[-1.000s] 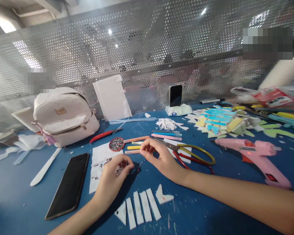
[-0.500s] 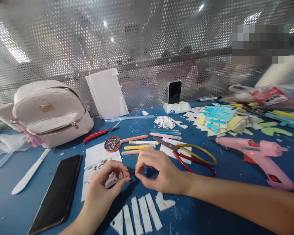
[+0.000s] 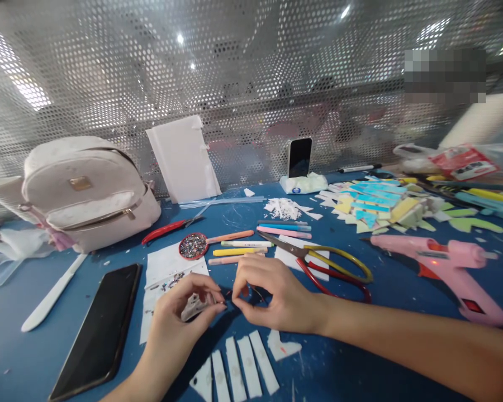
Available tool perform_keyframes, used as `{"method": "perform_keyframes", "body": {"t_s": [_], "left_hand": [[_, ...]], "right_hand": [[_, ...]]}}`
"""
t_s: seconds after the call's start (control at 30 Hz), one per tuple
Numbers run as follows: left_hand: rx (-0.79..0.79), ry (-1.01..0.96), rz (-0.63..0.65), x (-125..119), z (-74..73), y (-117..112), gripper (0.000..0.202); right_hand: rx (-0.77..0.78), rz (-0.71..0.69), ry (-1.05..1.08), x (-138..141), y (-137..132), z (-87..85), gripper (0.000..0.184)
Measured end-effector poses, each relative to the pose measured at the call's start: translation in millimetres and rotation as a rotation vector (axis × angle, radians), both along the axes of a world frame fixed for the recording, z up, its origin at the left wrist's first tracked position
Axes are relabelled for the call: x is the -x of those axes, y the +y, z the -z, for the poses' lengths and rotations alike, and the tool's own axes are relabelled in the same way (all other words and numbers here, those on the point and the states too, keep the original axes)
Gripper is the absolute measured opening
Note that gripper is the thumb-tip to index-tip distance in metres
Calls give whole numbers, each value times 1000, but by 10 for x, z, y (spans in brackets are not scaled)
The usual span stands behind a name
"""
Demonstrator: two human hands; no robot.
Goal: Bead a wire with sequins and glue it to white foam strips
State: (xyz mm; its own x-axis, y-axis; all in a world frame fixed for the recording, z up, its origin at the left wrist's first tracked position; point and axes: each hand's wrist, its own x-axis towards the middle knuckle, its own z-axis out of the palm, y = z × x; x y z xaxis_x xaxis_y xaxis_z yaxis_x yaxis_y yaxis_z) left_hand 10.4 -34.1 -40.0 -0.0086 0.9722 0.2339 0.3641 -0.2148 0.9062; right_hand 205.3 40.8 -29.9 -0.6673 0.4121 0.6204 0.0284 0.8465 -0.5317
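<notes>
With the thin strand (image 3: 228, 293) seen between the left grip (image 3: 178, 315) and right grip (image 3: 283, 298), both pinched closed (what each holds cannot be told), kinks are best avoided by small, even movements.

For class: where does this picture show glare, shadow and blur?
Head view: bright glare spots on the grey perforated metal screen; head view: dark shadow on the blue tabletop beside the bare left hand; head view: the pale ribbed cylinder at upper right looks soft.
</notes>
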Motion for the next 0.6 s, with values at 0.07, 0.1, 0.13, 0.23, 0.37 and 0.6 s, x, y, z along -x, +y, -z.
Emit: {"method": "perform_keyframes", "body": {"t_s": [0.07,0.1,0.13,0.23,0.37,0.6], "left_hand": [[-3,8,2,-4,-4,-2,8],[-3,9,2,-6,-6,-3,8],[-2,8,1,-8,-8,-5,9],[3,4,1,-10,-9,-8,9],[12,0,12,-1,1,-5,10],[8,10,19,-18,1,10,10]], "right_hand": [[-4,3,10,1,-1,1,11],[-5,7,14,3,-2,3,11],[-7,10,14,4,-2,6,11],[-3,18,8,9,-1,18,10],[4,8,4,6,2,23,10],[-23,-16,-19,9,10,27,10]]}}
